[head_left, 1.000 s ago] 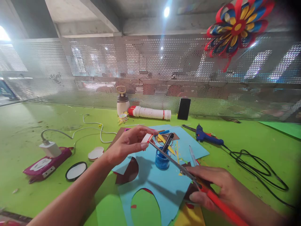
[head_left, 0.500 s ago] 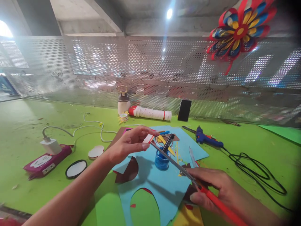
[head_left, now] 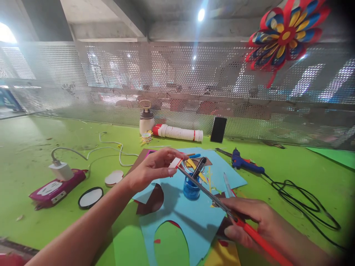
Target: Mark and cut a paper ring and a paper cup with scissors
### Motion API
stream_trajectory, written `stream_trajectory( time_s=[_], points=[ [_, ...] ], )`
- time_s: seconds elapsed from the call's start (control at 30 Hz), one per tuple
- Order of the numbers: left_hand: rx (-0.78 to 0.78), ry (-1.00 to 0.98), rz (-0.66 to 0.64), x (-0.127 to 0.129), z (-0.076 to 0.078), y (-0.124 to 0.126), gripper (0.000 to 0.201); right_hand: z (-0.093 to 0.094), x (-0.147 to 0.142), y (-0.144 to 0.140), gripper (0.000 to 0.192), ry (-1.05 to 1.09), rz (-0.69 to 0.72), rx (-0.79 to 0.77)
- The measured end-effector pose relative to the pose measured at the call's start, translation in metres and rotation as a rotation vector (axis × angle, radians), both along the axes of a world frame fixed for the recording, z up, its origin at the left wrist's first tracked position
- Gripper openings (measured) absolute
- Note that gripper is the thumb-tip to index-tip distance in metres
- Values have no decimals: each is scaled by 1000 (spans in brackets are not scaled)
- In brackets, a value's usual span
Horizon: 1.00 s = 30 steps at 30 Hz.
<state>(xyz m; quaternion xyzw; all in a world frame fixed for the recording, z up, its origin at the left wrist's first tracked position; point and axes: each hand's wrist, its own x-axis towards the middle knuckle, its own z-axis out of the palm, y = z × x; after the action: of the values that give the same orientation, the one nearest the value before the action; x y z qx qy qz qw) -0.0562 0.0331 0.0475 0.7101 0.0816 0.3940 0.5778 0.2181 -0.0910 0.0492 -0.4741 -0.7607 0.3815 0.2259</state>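
Between thumb and fingers, my left hand [head_left: 155, 168] pinches a small white piece of paper [head_left: 175, 162] with a red edge. My right hand [head_left: 252, 218] grips the scissors [head_left: 246, 229] by their red handles, and the blade tips reach the lower edge of the white piece. Below the blades stands a blue jar [head_left: 191, 188] with a black marker [head_left: 199, 167] leaning in it. Light blue paper [head_left: 183, 214] with a rounded cut-out lies under both hands. A brown paper piece [head_left: 155, 199] is left of the jar.
On the right lies a blue glue gun [head_left: 245, 162] with a coiled black cable [head_left: 294, 195]. A purple power strip [head_left: 59, 188] with a white charger sits left. A phone [head_left: 218, 129], a white ridged roll [head_left: 180, 133] and a spray bottle [head_left: 146, 120] stand or lie along the back.
Both hands, the white piece and the scissors keep nearly the same places. The whole view has shifted very slightly.
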Motion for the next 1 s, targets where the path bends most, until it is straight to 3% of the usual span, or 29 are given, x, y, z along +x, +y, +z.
stream_trajectory(
  time_s=[0.5,1.0],
  points=[
    [-55,69,21,1,0,-1,31,1,2,-1,31,-56,14,69],
    [-97,76,37,2,1,-2,39,7,-5,-7,33,-66,-86,-38]
  ],
)
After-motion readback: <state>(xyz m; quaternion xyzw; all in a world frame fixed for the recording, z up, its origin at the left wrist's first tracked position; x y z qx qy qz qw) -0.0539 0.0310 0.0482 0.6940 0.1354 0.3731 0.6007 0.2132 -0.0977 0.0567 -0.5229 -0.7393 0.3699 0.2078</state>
